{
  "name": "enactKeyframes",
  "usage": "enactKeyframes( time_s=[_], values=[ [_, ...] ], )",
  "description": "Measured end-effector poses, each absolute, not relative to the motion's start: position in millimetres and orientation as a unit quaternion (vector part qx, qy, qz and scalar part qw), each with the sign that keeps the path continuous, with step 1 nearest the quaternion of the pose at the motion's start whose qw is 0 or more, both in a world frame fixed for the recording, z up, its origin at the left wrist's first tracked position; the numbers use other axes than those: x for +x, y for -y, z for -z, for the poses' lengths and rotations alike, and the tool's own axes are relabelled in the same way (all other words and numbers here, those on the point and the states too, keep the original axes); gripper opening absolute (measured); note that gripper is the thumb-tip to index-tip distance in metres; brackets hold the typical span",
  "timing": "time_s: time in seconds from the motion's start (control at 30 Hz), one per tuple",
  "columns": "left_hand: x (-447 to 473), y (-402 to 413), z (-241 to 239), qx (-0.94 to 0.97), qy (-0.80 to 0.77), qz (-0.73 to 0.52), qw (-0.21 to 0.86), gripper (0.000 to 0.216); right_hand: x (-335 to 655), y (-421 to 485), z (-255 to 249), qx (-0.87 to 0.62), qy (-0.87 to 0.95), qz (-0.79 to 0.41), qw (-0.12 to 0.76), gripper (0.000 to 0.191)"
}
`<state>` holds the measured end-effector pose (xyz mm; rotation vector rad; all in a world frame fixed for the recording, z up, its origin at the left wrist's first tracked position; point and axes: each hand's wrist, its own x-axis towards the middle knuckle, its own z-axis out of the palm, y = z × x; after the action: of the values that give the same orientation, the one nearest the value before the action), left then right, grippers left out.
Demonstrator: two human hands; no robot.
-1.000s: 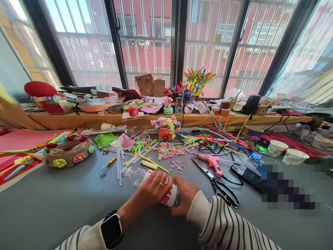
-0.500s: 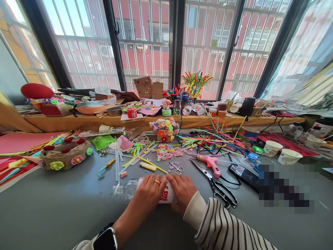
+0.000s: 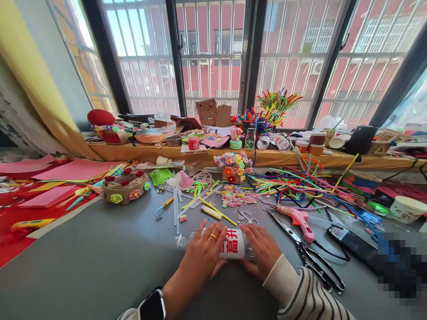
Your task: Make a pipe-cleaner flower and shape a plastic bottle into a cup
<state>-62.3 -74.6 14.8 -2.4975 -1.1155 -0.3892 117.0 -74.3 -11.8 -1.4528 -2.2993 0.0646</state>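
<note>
A clear plastic bottle with a white label and red characters lies on its side on the grey table, its neck pointing left. My left hand is curved over its middle, a gold ring on one finger. At the base end, my right hand wraps around the bottle, thumb low and fingers on top. Just beyond the bottle lie small scissors and a cream-coloured stick-like piece. To the right are large scissors with black handles and a pink glue gun.
Colourful pipe cleaners spread across the back right. A woven basket with flowers stands at the left. Clear glue sticks lie behind the bottle. A paper cup and a black phone-like device are at the right.
The view has swung left, so everything appears shifted right. My hands have moved farther apart on the bottle, and more of the red lettering shows between them.
</note>
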Motion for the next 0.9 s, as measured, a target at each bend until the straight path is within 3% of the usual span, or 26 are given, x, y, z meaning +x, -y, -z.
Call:
enactKeyframes(
  time_s=[0.2,0.33,0.63,0.73,0.9],
  values=[
    [-57,62,-9,-0.869,0.433,0.182,0.158,0.050,123,57,22,-0.468,0.835,-0.065,0.283,0.062],
    [-58,57,-6,-0.865,0.428,0.197,0.174,0.046,146,37,32,-0.499,0.780,-0.111,0.361,0.035],
    [-68,57,-6,-0.872,0.425,0.192,0.150,0.039,156,8,54,-0.530,0.808,-0.078,0.247,0.015],
    [-69,56,-7,-0.872,0.428,0.190,0.140,0.038,145,-3,59,-0.545,0.799,-0.049,0.250,0.008],
    [-65,44,-9,-0.870,0.440,0.174,0.137,0.032,134,-27,58,-0.559,0.781,-0.008,0.279,0.018]
  ],
)
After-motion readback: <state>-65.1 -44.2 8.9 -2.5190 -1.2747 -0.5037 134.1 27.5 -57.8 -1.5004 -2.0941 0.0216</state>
